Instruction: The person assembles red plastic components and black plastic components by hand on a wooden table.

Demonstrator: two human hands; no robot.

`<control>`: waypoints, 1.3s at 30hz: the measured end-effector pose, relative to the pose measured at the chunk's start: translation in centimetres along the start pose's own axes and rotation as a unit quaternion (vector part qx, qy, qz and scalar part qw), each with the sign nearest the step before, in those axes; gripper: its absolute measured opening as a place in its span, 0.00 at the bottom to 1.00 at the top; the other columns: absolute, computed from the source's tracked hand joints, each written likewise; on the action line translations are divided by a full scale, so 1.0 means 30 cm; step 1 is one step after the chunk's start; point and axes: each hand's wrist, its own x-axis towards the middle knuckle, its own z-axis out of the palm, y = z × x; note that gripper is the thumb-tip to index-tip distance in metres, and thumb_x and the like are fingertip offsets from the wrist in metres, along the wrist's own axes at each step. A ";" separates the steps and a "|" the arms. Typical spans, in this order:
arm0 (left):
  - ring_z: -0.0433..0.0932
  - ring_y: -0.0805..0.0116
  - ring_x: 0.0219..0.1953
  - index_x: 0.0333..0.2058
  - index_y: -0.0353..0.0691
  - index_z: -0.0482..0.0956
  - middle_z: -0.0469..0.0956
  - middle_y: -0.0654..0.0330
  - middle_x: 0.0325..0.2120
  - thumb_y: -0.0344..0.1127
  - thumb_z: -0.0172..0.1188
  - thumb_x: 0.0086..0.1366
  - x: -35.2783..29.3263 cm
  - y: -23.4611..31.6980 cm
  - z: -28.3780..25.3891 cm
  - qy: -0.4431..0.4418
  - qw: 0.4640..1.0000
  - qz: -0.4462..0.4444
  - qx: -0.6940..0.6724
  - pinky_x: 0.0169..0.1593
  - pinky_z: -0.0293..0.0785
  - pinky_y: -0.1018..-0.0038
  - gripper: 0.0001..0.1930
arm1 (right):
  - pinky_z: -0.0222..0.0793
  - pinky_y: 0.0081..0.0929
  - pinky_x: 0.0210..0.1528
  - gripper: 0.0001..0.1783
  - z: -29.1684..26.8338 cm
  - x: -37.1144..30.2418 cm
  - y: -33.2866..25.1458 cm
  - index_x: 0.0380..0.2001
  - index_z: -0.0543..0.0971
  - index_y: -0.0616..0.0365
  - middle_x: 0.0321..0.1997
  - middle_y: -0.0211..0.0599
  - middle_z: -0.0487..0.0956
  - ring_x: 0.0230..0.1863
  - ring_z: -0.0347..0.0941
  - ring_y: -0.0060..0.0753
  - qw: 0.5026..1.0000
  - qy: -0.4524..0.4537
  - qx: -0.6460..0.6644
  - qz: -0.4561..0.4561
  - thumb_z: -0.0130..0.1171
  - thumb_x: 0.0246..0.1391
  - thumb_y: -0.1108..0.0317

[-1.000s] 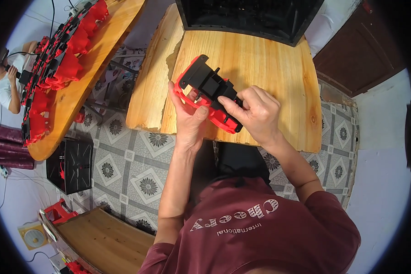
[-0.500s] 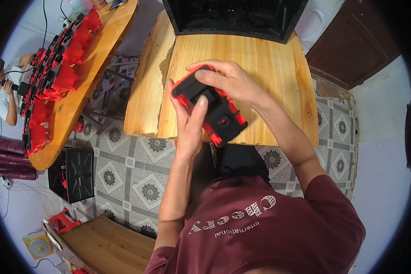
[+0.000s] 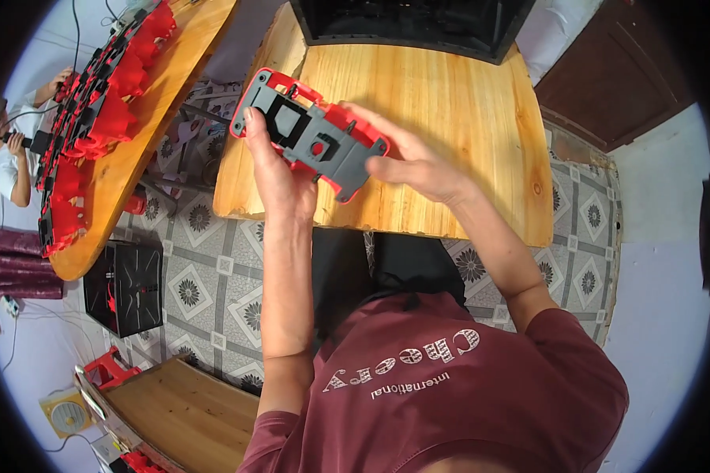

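Observation:
A red toy car body (image 3: 343, 162) with a dark grey underside plate is held over the wooden table (image 3: 465, 142), underside up. The plate has a square recess and a small red round part near its middle; no wheels show on it. My left hand (image 3: 284, 181) grips its near left side, thumb lying over the plate's edge. At the right end my right hand (image 3: 422, 169) holds on, the thumb at the corner and the fingers partly hidden behind the body.
A black crate (image 3: 402, 39) stands at the table's far edge. On a side table (image 3: 146, 142) at left, several red and black bodies (image 3: 102, 126) stand in a row, with a person (image 3: 20, 169) beyond. Another black crate (image 3: 138, 288) is on the floor; a wooden surface (image 3: 185, 414) lies lower left.
The toy car body has moved left and turned, so its long side now runs more across the view. My right hand has slid from its far end to its right end.

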 end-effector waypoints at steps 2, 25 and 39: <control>0.78 0.70 0.45 0.52 0.45 0.73 0.79 0.64 0.43 0.65 0.49 0.66 0.012 -0.013 -0.016 0.006 0.998 0.043 0.040 0.49 0.76 0.68 0.30 | 0.58 0.30 0.65 0.47 0.059 -0.002 -0.010 0.67 0.55 0.70 0.64 0.45 0.67 0.65 0.63 0.32 0.999 0.050 0.016 -0.007 0.65 0.53 0.55; 0.73 0.63 0.54 0.58 0.42 0.55 0.68 0.54 0.53 0.45 0.68 0.59 -0.239 0.921 -0.699 0.337 0.829 0.426 0.130 0.53 0.76 0.64 0.36 | 0.51 0.42 0.69 0.46 0.816 0.727 -0.163 0.67 0.59 0.53 0.70 0.57 0.55 0.71 0.52 0.53 0.848 -0.139 -0.323 -0.397 0.67 0.49 0.51; 0.83 0.53 0.38 0.45 0.42 0.78 0.82 0.55 0.41 0.57 0.56 0.64 0.318 1.721 -1.519 0.279 0.944 0.154 0.084 0.47 0.79 0.53 0.24 | 0.57 0.57 0.65 0.55 1.255 1.132 -0.092 0.67 0.59 0.49 0.71 0.65 0.47 0.68 0.51 0.69 0.810 -0.156 -0.513 -0.235 0.63 0.40 0.31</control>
